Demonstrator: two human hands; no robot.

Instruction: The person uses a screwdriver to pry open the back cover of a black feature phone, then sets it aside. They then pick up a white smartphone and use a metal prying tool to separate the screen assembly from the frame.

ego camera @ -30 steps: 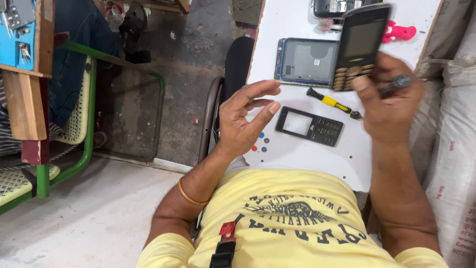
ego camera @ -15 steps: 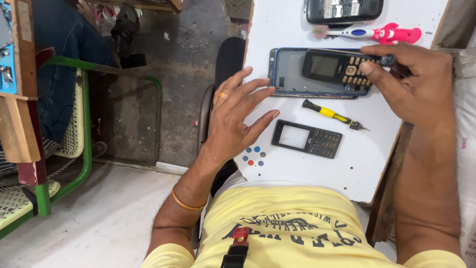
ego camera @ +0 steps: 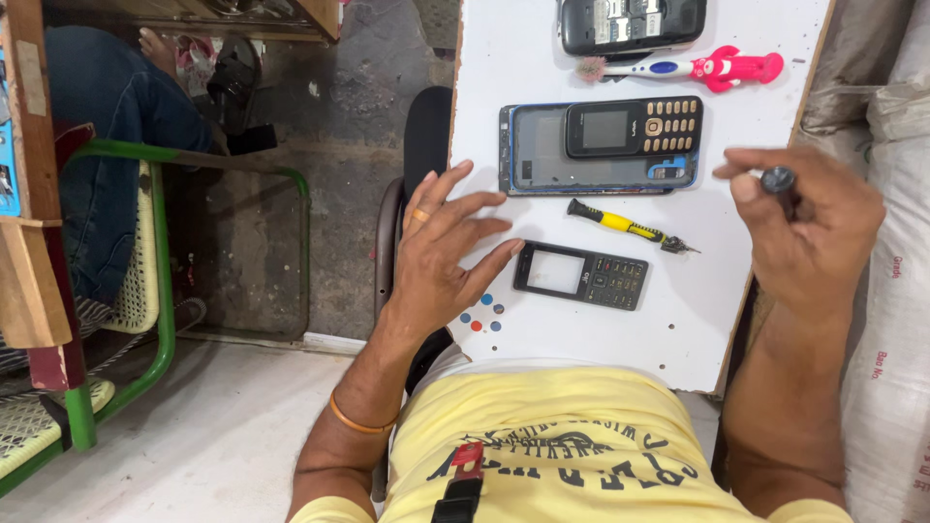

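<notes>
Black keypad phone (ego camera: pixel 633 127), small grey screen, gold-trimmed keys, lies flat on a blue-edged phone back cover (ego camera: pixel 542 155) on the white board (ego camera: pixel 504 58). Right hand (ego camera: pixel 809 228) curled loosely, pinching a small dark tool tip (ego camera: pixel 778 179); nothing else in it. Left hand (ego camera: pixel 441 257) spread open, empty, at the board's edge beside a black keypad front frame (ego camera: pixel 581 275). Yellow-handled screwdriver (ego camera: pixel 620 224) between frame and cover. Half a second ago the right hand was on the phone; it has since pulled away.
</notes>
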